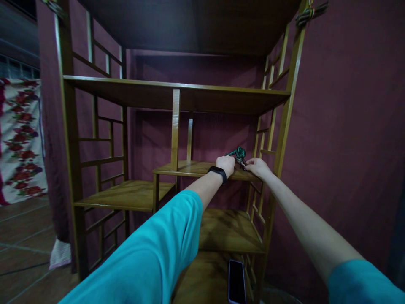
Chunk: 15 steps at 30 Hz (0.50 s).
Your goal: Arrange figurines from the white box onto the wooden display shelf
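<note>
A small dark green figurine point(240, 153) stands at the right end of the raised middle shelf point(193, 168). My left hand point(225, 164), with a black band on its wrist, is closed at the figurine's left side; its fingertips are hidden behind the back of the hand. From the right, my right hand point(257, 167) reaches the figurine's lower part with thumb and fingers drawn together. The figurine's base sits on or just above the board; I cannot tell which.
The wooden shelf unit point(177, 84) has several levels and lattice sides. A lower left board point(126, 194) juts out. A phone point(236, 282) lies on the bottom board. Twigs point(311, 14) are tied to the right post. A floral curtain point(22, 143) hangs at left.
</note>
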Motion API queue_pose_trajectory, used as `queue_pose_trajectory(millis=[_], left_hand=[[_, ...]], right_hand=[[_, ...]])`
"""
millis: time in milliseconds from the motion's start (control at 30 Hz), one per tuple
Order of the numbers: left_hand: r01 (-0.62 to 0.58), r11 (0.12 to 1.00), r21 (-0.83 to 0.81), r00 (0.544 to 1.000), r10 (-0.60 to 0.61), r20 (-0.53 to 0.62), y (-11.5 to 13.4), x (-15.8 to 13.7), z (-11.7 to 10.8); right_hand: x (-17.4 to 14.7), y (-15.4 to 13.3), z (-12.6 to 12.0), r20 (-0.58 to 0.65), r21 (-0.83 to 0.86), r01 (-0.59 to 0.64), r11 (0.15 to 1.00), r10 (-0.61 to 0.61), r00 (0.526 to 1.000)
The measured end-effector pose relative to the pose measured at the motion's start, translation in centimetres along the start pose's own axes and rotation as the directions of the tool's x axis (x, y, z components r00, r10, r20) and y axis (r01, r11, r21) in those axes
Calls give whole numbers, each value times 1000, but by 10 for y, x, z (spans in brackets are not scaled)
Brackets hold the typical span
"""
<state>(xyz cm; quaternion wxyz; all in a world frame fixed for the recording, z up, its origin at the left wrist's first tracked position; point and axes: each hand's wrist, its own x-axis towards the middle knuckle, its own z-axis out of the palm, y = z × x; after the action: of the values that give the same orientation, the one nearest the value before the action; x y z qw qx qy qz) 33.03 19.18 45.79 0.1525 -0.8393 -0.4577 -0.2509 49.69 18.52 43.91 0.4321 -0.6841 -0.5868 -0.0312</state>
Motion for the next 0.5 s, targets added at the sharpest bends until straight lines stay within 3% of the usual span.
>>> queue_pose_trajectory(millis=[267,500], left_hand=[[53,998,-29,999,-52,6,-2,-3,-2],[109,991,-74,994,-106,36,-6,-11,-19]], right_hand=[[5,6,3,2,28,-2,1000,2,1000],[0,1,0,-10,47,-10,999,11,1000]])
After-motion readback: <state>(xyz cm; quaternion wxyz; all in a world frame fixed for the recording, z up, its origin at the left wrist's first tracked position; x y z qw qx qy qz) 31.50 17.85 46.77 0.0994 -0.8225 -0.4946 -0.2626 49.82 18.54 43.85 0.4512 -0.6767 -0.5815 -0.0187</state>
